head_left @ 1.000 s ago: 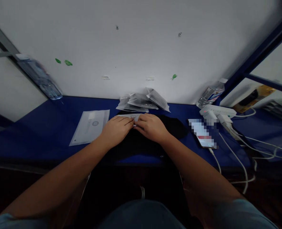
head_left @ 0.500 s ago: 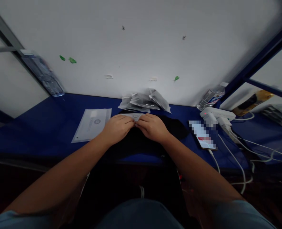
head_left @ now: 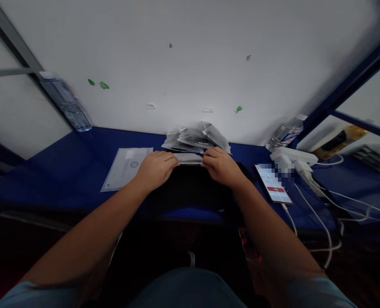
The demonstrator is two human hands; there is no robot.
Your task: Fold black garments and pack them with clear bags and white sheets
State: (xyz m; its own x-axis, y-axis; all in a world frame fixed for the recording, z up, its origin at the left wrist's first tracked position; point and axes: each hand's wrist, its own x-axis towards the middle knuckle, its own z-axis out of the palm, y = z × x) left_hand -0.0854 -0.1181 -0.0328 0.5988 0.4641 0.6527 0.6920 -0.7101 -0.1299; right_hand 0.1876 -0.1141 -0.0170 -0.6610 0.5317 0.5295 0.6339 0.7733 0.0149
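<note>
A black garment (head_left: pixel 190 184), which looks like shorts, lies on the blue desk in front of me, with a small pale logo low on its right side. Along its far edge runs a pale strip (head_left: pixel 190 158); I cannot tell whether it is the garment's waistband or a separate piece. My left hand (head_left: pixel 158 167) is closed on the strip's left end, fingers curled. At the right end my right hand (head_left: pixel 221 166) grips it too, knuckles up. Just beyond the hands, several frosted plastic bags (head_left: pixel 194 137) with dark contents are piled against the wall.
A flat frosted bag with a round logo (head_left: pixel 126 171) lies left of my hands. On the right are a lit phone (head_left: pixel 275 186), a power strip (head_left: pixel 294 156) with white cables, and a bottle (head_left: pixel 286 132). Another bottle (head_left: pixel 66 102) stands at the far left.
My hands have moved apart, from nearly touching at the middle to the two ends of the pale strip, which now shows between them. The view has shifted slightly.
</note>
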